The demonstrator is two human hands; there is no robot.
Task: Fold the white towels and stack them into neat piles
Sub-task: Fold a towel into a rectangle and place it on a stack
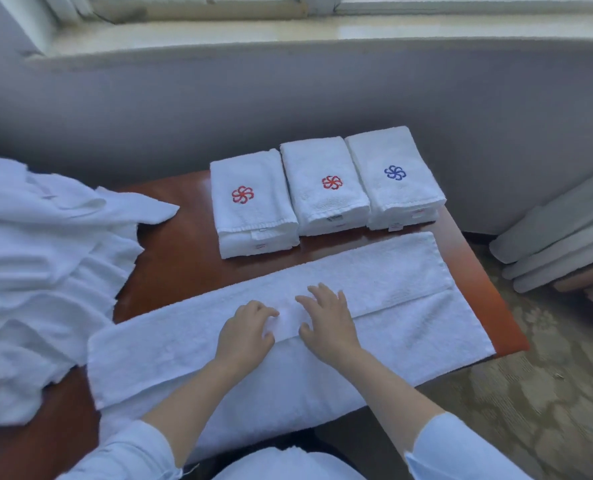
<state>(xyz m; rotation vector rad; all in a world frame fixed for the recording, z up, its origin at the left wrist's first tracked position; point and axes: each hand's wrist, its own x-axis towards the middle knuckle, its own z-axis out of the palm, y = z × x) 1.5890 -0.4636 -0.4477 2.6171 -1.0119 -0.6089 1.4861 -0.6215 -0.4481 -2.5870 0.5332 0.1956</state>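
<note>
A long white towel (409,299) lies across the brown table (180,258), folded lengthwise with its upper flap laid over the lower part. My left hand (244,329) rests on the fold near the middle, fingers curled down onto the cloth. Just to its right, my right hand (326,320) presses flat with fingers spread. Behind the towel stand three piles of folded white towels: one with a red emblem (250,202), a second with a red emblem (324,188), and one with a blue emblem (392,176).
A heap of unfolded white towels (38,271) covers the table's left side and hangs over it. A grey upholstered backrest (288,98) and a window sill lie behind. Grey cushions (558,237) lean at the right on patterned carpet.
</note>
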